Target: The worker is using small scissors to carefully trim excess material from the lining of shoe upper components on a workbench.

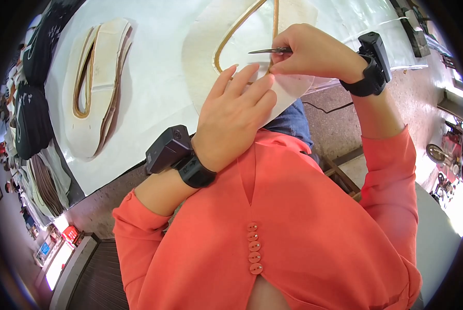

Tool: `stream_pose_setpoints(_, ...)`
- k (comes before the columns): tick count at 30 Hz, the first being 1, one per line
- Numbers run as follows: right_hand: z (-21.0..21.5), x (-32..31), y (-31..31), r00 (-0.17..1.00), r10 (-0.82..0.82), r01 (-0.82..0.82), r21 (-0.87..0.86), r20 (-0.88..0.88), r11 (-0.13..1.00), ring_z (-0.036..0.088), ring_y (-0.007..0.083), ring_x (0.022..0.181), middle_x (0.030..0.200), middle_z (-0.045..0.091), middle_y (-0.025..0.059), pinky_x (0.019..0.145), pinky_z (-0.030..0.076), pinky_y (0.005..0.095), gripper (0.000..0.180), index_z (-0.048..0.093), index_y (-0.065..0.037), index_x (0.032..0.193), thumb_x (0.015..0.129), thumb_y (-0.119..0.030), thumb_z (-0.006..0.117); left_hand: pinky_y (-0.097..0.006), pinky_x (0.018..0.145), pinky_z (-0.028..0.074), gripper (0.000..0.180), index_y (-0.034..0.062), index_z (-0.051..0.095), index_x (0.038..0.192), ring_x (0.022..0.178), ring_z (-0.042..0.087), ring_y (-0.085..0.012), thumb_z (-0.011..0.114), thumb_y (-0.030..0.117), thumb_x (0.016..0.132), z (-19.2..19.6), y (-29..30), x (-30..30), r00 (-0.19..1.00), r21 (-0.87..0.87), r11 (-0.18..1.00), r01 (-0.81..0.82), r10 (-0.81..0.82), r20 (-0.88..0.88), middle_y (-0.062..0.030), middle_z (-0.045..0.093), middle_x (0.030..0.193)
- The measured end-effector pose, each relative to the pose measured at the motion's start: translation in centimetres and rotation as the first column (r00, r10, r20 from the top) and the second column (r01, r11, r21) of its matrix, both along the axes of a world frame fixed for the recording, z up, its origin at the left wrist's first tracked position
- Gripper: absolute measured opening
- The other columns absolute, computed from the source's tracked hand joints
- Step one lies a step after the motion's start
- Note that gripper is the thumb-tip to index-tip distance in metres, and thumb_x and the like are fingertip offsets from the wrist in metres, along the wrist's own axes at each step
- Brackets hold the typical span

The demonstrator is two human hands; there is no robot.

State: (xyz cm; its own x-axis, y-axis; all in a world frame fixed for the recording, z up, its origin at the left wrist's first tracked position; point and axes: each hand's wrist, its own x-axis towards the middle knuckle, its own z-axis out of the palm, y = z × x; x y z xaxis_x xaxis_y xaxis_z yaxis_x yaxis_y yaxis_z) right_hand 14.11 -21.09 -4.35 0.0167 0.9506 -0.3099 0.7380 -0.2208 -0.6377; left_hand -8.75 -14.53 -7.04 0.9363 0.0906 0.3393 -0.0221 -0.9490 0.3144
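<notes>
My left hand [232,116] lies with its fingers spread on a pale flat piece [199,39], pressing near the lower end of its opening with a brown edge. The piece is on the white-covered table [156,67]. My right hand [309,54] is closed around a thin, dark, pointed metal tool [262,51] whose tip points left, over the opening. The rest of that tool is hidden in the fist, so its kind cannot be told. Thumb and fingertips of this hand reach down to the brown edge, close to my left fingertips.
A stack of similar pale pieces [99,82] with a brown-edged slot lies at the table's left. Dark folded cloth [32,119] and other fabrics line the left edge. A black cable [327,110] runs by the right side, and a dark bar [416,44] sits at the far right.
</notes>
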Motion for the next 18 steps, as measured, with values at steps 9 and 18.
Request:
stream_pose_setpoints(9,0.1,1.0,0.4,0.999,-0.026,0.025,0.044,0.042,0.999,0.049,0.014,0.06,0.063,0.053,0.0077,0.06,0.044,0.0296,0.024,0.063,0.004,0.078,0.078,-0.019,0.07,-0.049,0.109,0.042,0.023,0.0087,0.064,0.109,0.124,0.057,-0.0283,0.062,0.01,0.086,-0.5,-0.7,0.6,0.999,0.003,0.999,-0.053,0.053,0.009,-0.0037,0.064,0.124)
stream_pose_setpoints(18,-0.1,-1.6,-1.2,0.99,-0.14,0.14,0.0,-0.029,0.99,0.054,0.0135,0.063,0.067,0.06,0.0071,0.062,0.047,0.0303,0.022,0.066,0.003,0.08,0.08,-0.018,0.073,-0.049,0.11,0.042,0.019,0.0094,0.064,0.105,0.125,0.057,-0.0276,0.063,0.01,0.086,0.5,-0.2,-0.2,0.998,0.049,0.999,-0.023,0.026,-0.056,-0.0037,0.064,0.123)
